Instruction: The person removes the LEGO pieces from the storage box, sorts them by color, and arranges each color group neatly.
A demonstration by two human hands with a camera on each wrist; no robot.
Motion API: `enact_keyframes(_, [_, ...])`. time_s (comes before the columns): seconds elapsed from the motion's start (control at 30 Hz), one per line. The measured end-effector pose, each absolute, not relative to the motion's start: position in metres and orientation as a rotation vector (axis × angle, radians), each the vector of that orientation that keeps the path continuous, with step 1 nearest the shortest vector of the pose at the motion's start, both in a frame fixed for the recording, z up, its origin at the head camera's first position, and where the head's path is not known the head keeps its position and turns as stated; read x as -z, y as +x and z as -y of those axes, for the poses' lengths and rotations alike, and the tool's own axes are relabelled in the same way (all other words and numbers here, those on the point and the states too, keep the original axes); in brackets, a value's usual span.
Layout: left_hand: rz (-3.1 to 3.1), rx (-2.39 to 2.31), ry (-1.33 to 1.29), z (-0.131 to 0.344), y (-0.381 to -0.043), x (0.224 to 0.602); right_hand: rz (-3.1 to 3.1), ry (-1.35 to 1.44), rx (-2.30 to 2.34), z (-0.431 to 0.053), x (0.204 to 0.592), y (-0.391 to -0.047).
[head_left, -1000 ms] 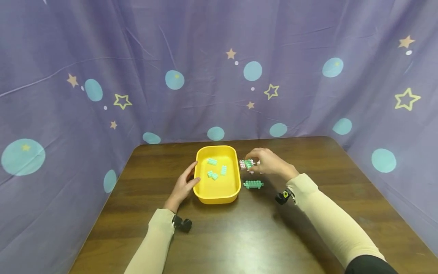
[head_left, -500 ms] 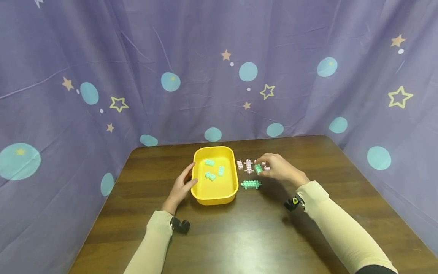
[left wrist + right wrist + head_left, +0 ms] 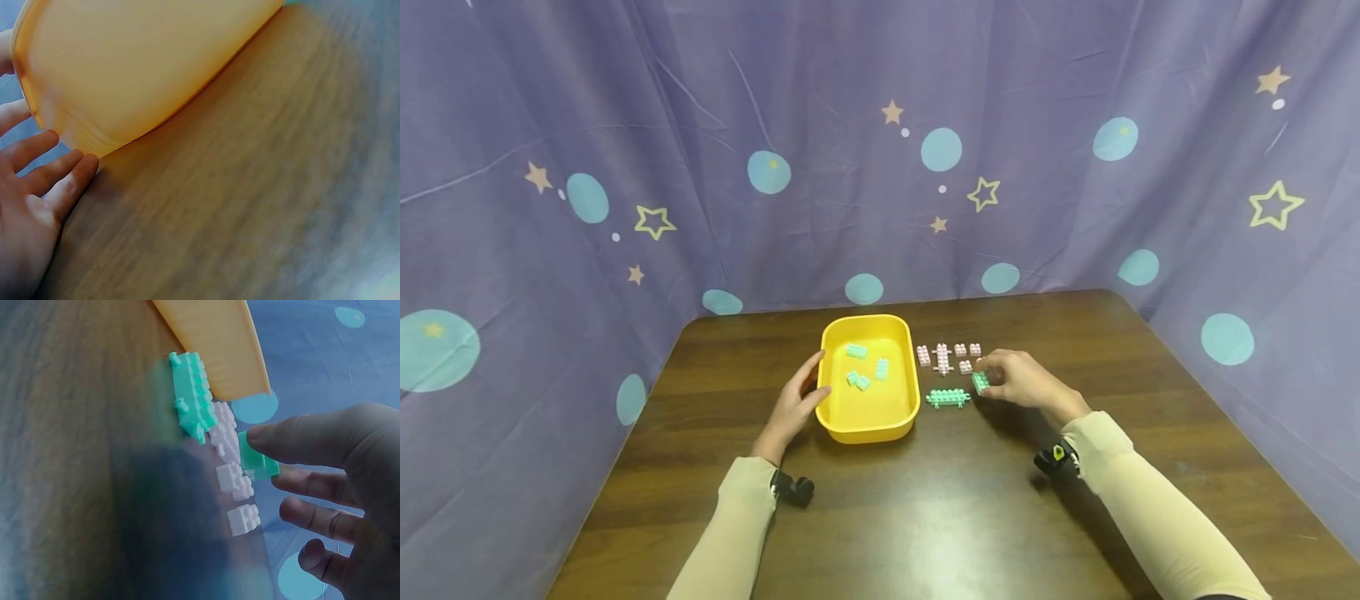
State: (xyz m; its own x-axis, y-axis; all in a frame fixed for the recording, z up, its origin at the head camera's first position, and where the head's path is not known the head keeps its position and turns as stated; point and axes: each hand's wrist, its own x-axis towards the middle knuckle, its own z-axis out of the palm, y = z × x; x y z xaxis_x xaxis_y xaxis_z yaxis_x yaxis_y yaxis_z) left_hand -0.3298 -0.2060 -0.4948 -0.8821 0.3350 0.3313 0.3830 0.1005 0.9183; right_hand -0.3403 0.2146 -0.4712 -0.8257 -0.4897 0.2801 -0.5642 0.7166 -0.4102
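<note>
My right hand pinches a green toy building brick between thumb and fingertips. In the right wrist view this green brick is held above the table, near several pale pink bricks. On the left, my left hand rests its fairly straight fingers against the outside of a yellow bin. The left wrist view shows its fingertips touching the bin wall. Mint-green bricks lie inside the bin.
Right of the bin lie a long green studded piece with side pegs, a pink pegged piece and a pink brick. Smaller pink bricks sit beyond. A purple curtain hangs behind the wooden table.
My right hand has moved right and slightly nearer with the green brick, uncovering the pink pieces. The left hand stays at the bin's side. The head view has shifted slightly.
</note>
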Motion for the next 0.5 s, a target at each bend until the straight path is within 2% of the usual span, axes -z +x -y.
enact_keyframes(0.5, [2.316, 1.918, -0.743, 0.205, -0.330, 0.494, 2.807, 0.850, -0.752, -0.222, 0.490, -0.332])
